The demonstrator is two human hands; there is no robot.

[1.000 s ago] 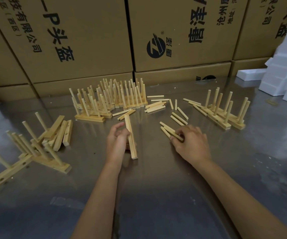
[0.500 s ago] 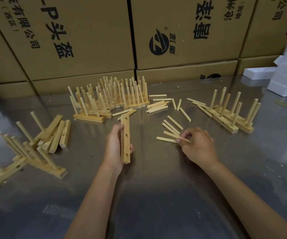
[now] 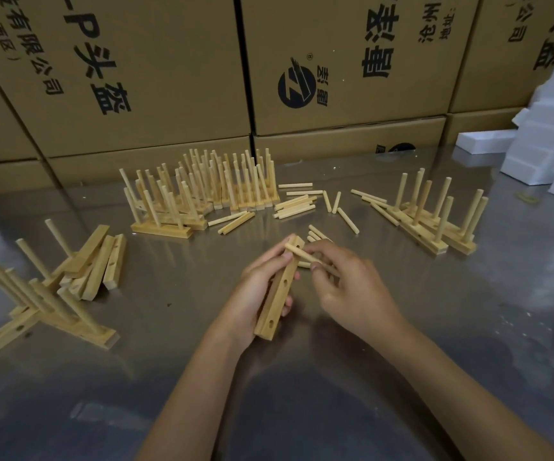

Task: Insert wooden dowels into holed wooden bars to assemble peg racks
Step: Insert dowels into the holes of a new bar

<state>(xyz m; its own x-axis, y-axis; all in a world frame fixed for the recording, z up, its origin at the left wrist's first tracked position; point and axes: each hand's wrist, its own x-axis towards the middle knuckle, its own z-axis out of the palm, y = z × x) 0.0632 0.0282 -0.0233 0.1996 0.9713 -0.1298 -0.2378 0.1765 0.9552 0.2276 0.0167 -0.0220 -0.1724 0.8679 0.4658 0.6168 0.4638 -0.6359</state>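
My left hand (image 3: 255, 294) grips a holed wooden bar (image 3: 277, 294) tilted above the metal table (image 3: 302, 394), its drilled face turned up with two holes showing. My right hand (image 3: 352, 287) pinches a wooden dowel (image 3: 299, 255) and holds its tip against the bar's far end, beside my left thumb. Loose dowels (image 3: 347, 219) lie scattered just beyond my hands. Whether the dowel's tip sits inside a hole cannot be made out.
Finished peg racks stand in a cluster (image 3: 202, 191) at the back, in a pair (image 3: 435, 224) to the right, and tipped over (image 3: 46, 304) at the left beside spare bars (image 3: 102, 261). Cardboard boxes (image 3: 335, 61) wall the back; white foam blocks (image 3: 551, 144) sit far right.
My right hand lifted a dowel off the table and carried it left to the bar's far end. My left hand raised and tilted the bar toward it.
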